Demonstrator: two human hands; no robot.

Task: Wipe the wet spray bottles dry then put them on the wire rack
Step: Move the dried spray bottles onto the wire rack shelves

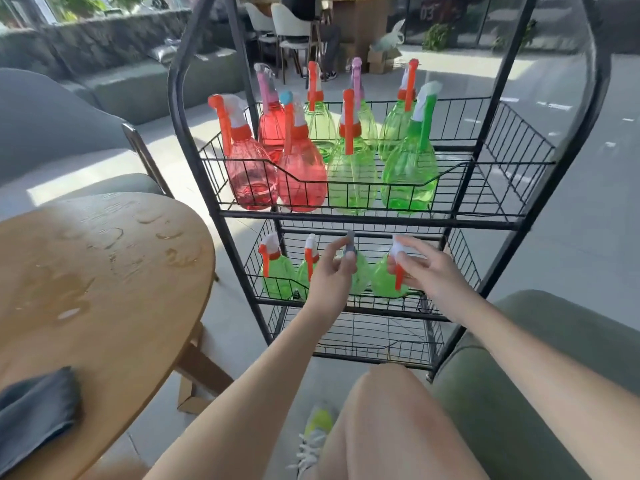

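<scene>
1. The rack (367, 216) stood at 12 o'clock of the person, with the worktop (104, 271) at 9 o'clock.
2. The top basket held nine bottles: three red (301, 174) toward 10 o'clock and six green (408, 174) toward 2 o'clock.
3. The middle basket held four green bottles. Two (277, 275) stood untouched at its 9 o'clock end.
4. The left hand (332, 268) pinched the grey-headed bottle (358, 271) at its sprayer, fingers curled around the head.
5. The right hand (426, 268) held the orange-trigger bottle (384, 278) at its sprayer, at the 3 o'clock end of the same basket. Whether either bottle had fully settled on the wire could not be told.
6. The bottom basket (374, 337) carried no bottles.
7. The worktop carried no bottles, only water marks (114, 237) and the dark cloth (34, 403) at its 7 o'clock edge.
8. Judgement: wiping appeared complete. The task appeared almost finished, with only the release of these two bottles remaining.
</scene>
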